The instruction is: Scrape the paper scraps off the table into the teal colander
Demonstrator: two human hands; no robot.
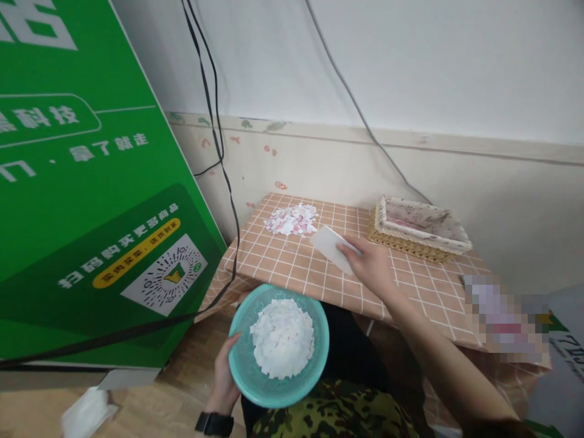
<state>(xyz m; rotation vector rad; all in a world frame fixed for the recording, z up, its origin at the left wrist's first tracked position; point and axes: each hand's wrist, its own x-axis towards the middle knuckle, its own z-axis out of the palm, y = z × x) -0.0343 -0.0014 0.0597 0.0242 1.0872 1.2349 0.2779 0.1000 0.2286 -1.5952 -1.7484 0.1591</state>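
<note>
My left hand [227,371] grips the left rim of a round turquoise plastic basket [244,365], thumb over the edge, below the table's front edge. Inside the basket lies a heap of small white paper scraps [283,337]. My right hand [365,258] holds a flat white card [332,246] above the checked tablecloth, fingers pinched on its right end. Just past the card's left end, a loose pile of white and pinkish paper scraps [292,219] lies on the cloth.
A lined wicker basket [404,243] stands at the table's back right. A blurred-out item [502,316] lies at the right end. A large green panel [114,182] is on the left, with black cables [230,188] hanging before it. A white bag [89,413] lies on the floor.
</note>
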